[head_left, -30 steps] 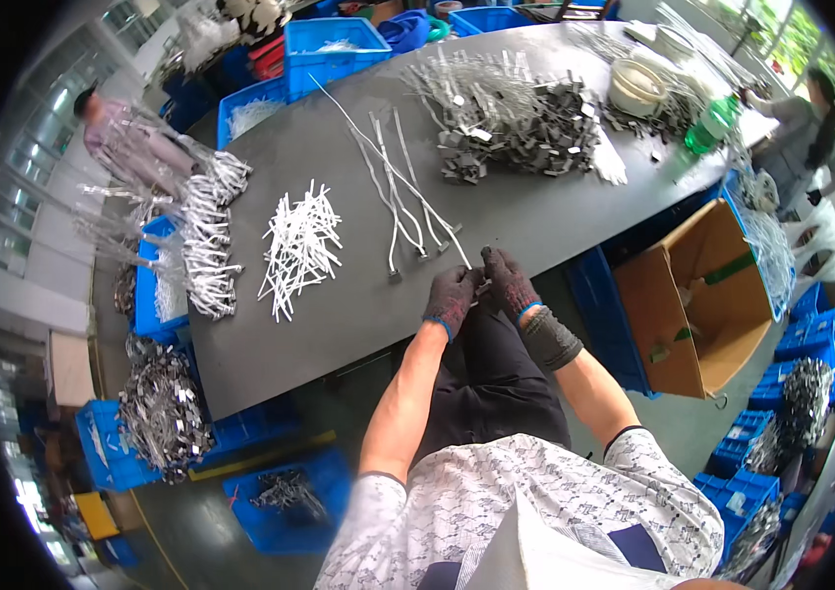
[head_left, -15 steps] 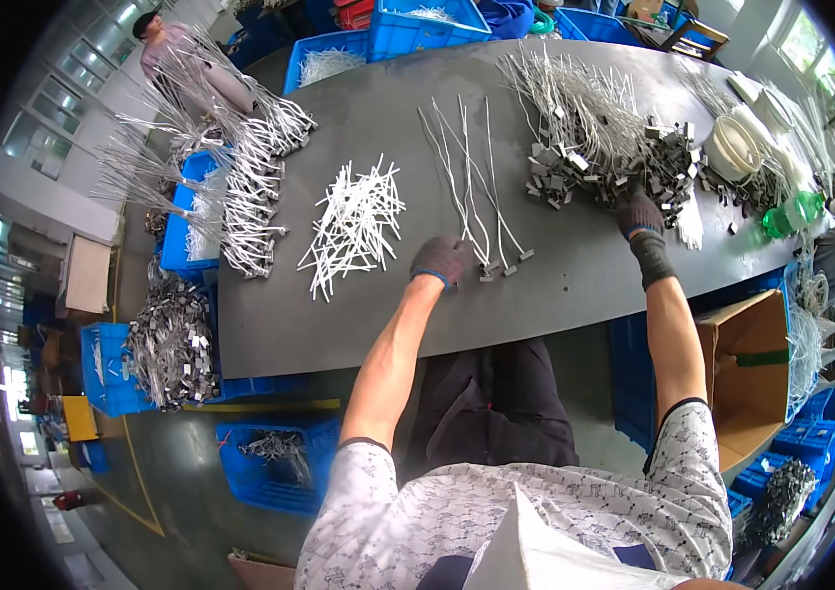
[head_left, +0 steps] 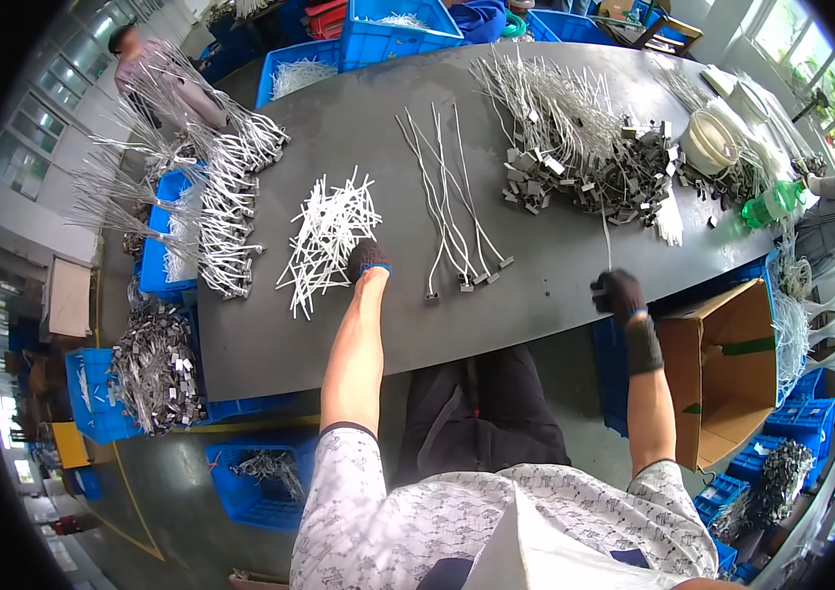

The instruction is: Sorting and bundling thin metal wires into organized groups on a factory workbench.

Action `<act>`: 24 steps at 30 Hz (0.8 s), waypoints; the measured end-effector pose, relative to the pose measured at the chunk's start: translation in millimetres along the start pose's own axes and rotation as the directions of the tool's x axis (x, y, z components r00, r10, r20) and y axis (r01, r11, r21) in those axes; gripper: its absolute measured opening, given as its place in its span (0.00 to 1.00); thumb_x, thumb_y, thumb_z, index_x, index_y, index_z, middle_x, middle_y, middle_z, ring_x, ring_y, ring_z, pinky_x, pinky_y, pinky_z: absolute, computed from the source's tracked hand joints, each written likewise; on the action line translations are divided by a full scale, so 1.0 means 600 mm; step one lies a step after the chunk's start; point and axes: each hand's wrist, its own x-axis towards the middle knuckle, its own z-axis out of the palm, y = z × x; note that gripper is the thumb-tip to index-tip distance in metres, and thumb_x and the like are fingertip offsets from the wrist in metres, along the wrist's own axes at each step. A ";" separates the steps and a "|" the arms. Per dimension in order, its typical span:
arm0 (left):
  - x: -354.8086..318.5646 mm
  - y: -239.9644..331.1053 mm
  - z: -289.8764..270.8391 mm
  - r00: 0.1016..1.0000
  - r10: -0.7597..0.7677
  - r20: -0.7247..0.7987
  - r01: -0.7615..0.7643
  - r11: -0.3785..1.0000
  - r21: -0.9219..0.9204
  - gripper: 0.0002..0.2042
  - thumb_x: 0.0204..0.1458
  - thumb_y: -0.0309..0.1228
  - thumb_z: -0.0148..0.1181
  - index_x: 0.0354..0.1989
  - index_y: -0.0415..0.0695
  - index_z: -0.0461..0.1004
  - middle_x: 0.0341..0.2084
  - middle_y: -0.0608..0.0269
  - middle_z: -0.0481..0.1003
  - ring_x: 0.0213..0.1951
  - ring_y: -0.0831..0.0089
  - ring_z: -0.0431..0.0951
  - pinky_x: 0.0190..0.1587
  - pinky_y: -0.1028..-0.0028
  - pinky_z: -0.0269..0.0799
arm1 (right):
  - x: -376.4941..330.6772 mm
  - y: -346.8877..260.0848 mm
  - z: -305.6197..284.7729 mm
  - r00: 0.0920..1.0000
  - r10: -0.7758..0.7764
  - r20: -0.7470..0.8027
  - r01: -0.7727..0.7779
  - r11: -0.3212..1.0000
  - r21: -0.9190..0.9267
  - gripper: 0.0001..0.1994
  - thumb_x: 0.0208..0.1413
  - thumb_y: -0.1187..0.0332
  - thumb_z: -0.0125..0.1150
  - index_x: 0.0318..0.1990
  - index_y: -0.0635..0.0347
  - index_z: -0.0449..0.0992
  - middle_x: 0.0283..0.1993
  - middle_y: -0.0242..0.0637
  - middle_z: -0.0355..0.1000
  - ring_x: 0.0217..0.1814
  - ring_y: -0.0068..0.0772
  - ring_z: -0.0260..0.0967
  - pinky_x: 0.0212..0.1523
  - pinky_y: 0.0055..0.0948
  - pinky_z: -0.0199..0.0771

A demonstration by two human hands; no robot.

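Note:
My left hand, in a dark glove, is at the lower right edge of a loose pile of short white tubes; its fingertips are hidden. My right hand, also gloved, is closed near the table's front edge on a thin wire, which stretches up toward the heap of grey connectors. Any connector on its gripped end is hidden in the glove. Between my hands lie several separate wires, fanned out, with small grey connectors at their near ends.
Bundled white-sleeved wires line the table's left edge. A cream bowl and a green bottle stand at the right. Blue crates are beyond the table. An open cardboard box sits below right. Other people are at both sides.
My left hand has let go of the leftmost wire and moved left to the tube pile. My right hand has drawn back from the connector heap, pulling a wire. The view has shifted slightly.

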 end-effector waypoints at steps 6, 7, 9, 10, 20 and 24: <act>-0.051 -0.085 0.060 0.875 -0.084 0.477 0.465 0.420 -0.779 0.08 0.51 0.34 0.66 0.33 0.43 0.80 0.27 0.61 0.81 0.26 0.68 0.81 0.28 0.69 0.78 | -0.296 0.159 0.032 0.940 0.312 -0.141 -0.335 0.923 -0.190 0.08 0.54 0.67 0.63 0.33 0.61 0.72 0.32 0.50 0.75 0.36 0.54 0.76 0.39 0.43 0.77; -0.074 -0.101 0.060 0.807 0.026 0.590 0.590 -0.089 -0.803 0.10 0.50 0.35 0.70 0.36 0.43 0.80 0.23 0.62 0.79 0.24 0.72 0.79 0.26 0.71 0.79 | -0.356 0.201 0.034 0.965 0.156 -0.213 -0.248 0.812 -0.528 0.09 0.54 0.66 0.63 0.33 0.62 0.73 0.33 0.51 0.76 0.37 0.57 0.76 0.41 0.45 0.77; -0.139 -0.071 0.045 0.790 0.111 0.603 0.612 -0.199 -0.766 0.08 0.51 0.32 0.70 0.35 0.44 0.79 0.23 0.64 0.78 0.23 0.72 0.78 0.26 0.72 0.79 | -0.496 0.315 0.009 0.962 0.267 -0.051 -0.216 0.635 -0.742 0.10 0.55 0.64 0.61 0.38 0.62 0.74 0.37 0.55 0.77 0.42 0.63 0.75 0.42 0.51 0.75; -0.173 -0.051 0.029 0.777 0.174 0.605 0.626 -0.315 -0.714 0.06 0.52 0.29 0.70 0.34 0.45 0.78 0.22 0.66 0.76 0.22 0.72 0.76 0.26 0.73 0.78 | -0.555 0.373 -0.006 0.866 0.460 0.193 -0.085 0.517 -0.852 0.11 0.56 0.64 0.60 0.40 0.62 0.75 0.39 0.56 0.77 0.43 0.64 0.75 0.42 0.51 0.74; -0.371 0.204 -0.059 0.912 0.237 0.334 0.408 -0.447 -0.796 0.06 0.59 0.26 0.62 0.43 0.41 0.76 0.33 0.59 0.80 0.34 0.68 0.82 0.37 0.67 0.83 | -0.444 0.173 0.123 0.987 -0.020 0.158 0.123 0.724 -0.678 0.10 0.63 0.66 0.50 0.39 0.60 0.75 0.35 0.53 0.76 0.42 0.59 0.76 0.38 0.49 0.74; -0.401 0.246 -0.156 0.994 0.066 0.091 0.112 -0.534 -0.838 0.04 0.62 0.26 0.57 0.41 0.40 0.72 0.26 0.58 0.79 0.28 0.68 0.81 0.31 0.67 0.82 | -0.424 0.164 0.108 0.983 -0.007 0.184 0.148 0.625 -0.767 0.08 0.63 0.66 0.51 0.38 0.58 0.76 0.33 0.49 0.77 0.38 0.57 0.77 0.35 0.51 0.76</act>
